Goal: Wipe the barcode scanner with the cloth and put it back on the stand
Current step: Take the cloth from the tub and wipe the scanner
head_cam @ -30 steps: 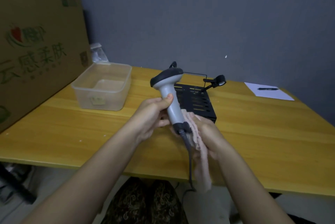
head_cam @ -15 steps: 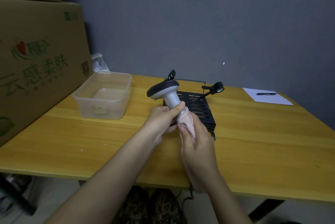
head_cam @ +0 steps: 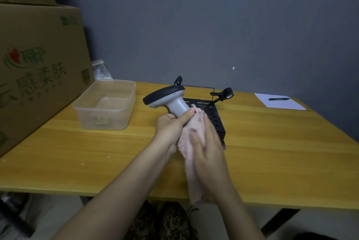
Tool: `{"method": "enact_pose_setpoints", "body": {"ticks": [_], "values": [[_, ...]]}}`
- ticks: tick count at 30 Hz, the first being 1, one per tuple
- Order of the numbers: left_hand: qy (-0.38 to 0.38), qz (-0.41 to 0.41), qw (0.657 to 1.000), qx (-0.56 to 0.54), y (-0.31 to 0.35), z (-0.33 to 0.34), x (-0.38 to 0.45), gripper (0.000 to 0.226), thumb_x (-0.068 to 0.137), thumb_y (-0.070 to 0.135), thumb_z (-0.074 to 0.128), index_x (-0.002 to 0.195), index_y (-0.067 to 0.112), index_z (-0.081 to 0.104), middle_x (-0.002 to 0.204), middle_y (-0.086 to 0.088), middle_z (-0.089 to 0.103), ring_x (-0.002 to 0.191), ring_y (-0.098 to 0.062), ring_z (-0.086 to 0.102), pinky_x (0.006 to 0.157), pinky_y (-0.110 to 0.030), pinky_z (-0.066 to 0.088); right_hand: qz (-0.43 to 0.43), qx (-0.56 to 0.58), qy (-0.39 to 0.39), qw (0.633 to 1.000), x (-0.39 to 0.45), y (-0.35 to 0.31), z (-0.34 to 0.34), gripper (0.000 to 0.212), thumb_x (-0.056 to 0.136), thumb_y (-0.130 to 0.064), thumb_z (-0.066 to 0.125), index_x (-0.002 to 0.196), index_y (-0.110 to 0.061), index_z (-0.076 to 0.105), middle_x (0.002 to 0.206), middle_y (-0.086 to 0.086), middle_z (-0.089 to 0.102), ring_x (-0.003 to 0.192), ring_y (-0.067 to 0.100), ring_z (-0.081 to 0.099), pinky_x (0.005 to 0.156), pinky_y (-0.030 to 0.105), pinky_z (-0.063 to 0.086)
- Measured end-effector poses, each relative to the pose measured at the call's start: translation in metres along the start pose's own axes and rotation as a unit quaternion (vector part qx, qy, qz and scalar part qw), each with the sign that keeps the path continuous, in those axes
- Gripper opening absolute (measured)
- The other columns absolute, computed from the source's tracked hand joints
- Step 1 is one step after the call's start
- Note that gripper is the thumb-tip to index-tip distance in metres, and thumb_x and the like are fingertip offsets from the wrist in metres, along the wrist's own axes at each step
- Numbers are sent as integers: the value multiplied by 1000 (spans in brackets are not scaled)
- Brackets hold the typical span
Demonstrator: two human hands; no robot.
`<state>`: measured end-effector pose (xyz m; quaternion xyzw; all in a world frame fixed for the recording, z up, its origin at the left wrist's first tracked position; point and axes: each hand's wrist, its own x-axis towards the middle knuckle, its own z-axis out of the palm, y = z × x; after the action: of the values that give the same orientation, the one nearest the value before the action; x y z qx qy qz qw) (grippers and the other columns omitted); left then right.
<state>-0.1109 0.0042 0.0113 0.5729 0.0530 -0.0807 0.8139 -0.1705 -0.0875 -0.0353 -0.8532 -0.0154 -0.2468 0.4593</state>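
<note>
The grey barcode scanner with a black head is held above the yellow table, head pointing left. My left hand grips its handle from the left, thumb on top. My right hand presses a pale pink cloth around the lower handle, which the cloth hides. The cloth's tail hangs down past the table's front edge. The black perforated stand with its flexible black holder arm sits on the table just behind my hands.
A clear plastic tub stands at the left of the table, beside a big cardboard box. A white sheet with a black pen lies at the far right corner. A grey wall rises behind.
The scanner head has tilted over to the left. My right hand with the cloth has slid up the handle from its cable end to just below my left thumb.
</note>
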Motion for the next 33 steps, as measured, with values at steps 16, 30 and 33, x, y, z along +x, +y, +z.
{"method": "enact_pose_setpoints", "body": {"ticks": [16, 30, 33], "values": [[-64, 22, 997, 25, -3, -4, -3, 24, 88, 15, 65, 108, 3, 66, 87, -5, 71, 69, -9, 67, 56, -15, 56, 98, 158, 101, 977, 15, 12, -4, 23, 97, -19, 49, 111, -26, 67, 106, -5, 70, 100, 8, 64, 85, 26, 51], [-25, 86, 993, 74, -8, 5, 3, 13, 84, 16, 69, 82, 3, 70, 66, -3, 72, 56, -10, 67, 52, -21, 50, 13, -38, -36, 999, 1, 4, -5, 58, 96, -33, 47, 148, -21, 26, 154, -7, 27, 139, 3, 23, 102, 6, 17], [-10, 87, 993, 77, -6, 5, 3, 11, 81, 15, 74, 76, 8, 66, 62, -1, 69, 47, -4, 64, 44, -16, 48, -11, -92, 22, 995, 3, 6, 2, 56, 95, -19, 52, 147, -13, 31, 149, 4, 41, 134, 15, 39, 95, 1, 24]]}}
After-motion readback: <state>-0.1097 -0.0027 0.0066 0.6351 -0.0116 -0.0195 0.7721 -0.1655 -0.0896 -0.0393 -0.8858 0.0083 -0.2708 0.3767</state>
